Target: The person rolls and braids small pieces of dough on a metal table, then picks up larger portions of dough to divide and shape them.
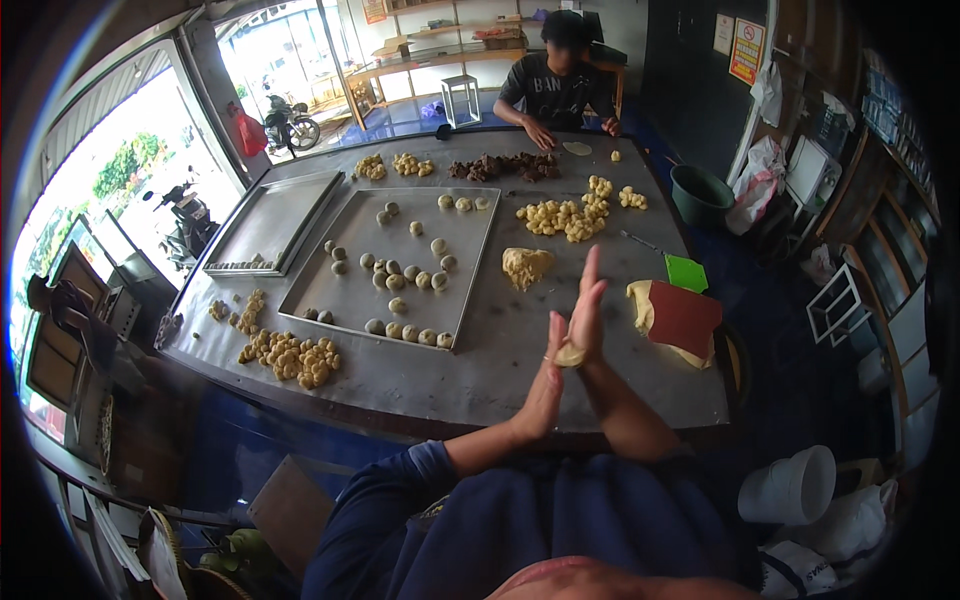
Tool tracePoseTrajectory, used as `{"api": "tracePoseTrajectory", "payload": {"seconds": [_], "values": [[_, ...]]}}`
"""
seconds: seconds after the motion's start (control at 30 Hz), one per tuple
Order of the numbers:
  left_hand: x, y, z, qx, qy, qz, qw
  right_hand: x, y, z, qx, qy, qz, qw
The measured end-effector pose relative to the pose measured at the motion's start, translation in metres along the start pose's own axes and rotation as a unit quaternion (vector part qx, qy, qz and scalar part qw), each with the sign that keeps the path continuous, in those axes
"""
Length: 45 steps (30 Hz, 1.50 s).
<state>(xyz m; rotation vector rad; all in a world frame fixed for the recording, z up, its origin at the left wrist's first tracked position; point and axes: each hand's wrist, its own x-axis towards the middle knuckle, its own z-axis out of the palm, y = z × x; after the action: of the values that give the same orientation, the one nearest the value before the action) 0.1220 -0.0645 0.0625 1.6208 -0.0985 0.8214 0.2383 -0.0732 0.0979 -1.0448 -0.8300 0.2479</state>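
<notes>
My left hand (545,385) and my right hand (585,320) are raised over the metal tabletop (540,390), palms pressed face to face, fingers stretched upward, with a flattened pale dough piece (569,356) between them. Just behind sits a lump of dough (527,268). To the right lies more dough (642,308), partly under a red sheet (685,320), beside a green scraper (686,273). A tray (474,278) holds several round balls. Clusters of yellow pieces (560,218) lie farther back, others (290,355) at the front left, and dark brown pieces (500,168) at the back.
Another person (555,90) is at the table's far edge, hands on it. A second person (70,310) stands at the far left. A second tray (270,222) lies at the table's left. A green tub (700,200) stands to the right, white buckets (785,485) at lower right.
</notes>
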Motion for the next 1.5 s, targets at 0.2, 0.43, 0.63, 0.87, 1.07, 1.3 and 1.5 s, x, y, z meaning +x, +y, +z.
{"api": "tracePoseTrajectory", "payload": {"seconds": [0.2, 0.43, 0.63, 0.87, 1.07, 1.3, 1.5], "values": [[0.057, -0.020, -0.051, -0.099, 0.162, -0.032, 0.981, -0.107, -0.009, 0.021, -0.038, -0.216, 0.003, 0.976], [0.004, -0.009, -0.012, 0.050, 0.055, 0.017, 0.997, -0.062, 0.031, 0.010, 0.012, -0.113, -0.072, 0.991], [-0.002, -0.067, 0.003, -0.022, 0.079, 0.057, 0.995, -0.070, -0.010, 0.015, 0.053, -0.131, -0.005, 0.990], [0.011, -0.031, -0.013, 0.072, 0.216, 0.152, 0.962, -0.107, -0.012, 0.031, -0.048, -0.183, -0.017, 0.982], [-0.023, -0.001, -0.002, 0.042, 0.051, -0.096, 0.993, -0.037, 0.010, 0.001, 0.003, 0.005, 0.046, 0.999], [0.007, -0.001, -0.032, -0.007, 0.212, -0.076, 0.974, -0.067, 0.054, -0.031, 0.177, -0.128, 0.338, 0.915], [0.004, 0.019, -0.071, -0.151, 0.227, -0.290, 0.918, -0.119, 0.093, -0.060, -0.206, -0.329, 0.160, 0.908]]}}
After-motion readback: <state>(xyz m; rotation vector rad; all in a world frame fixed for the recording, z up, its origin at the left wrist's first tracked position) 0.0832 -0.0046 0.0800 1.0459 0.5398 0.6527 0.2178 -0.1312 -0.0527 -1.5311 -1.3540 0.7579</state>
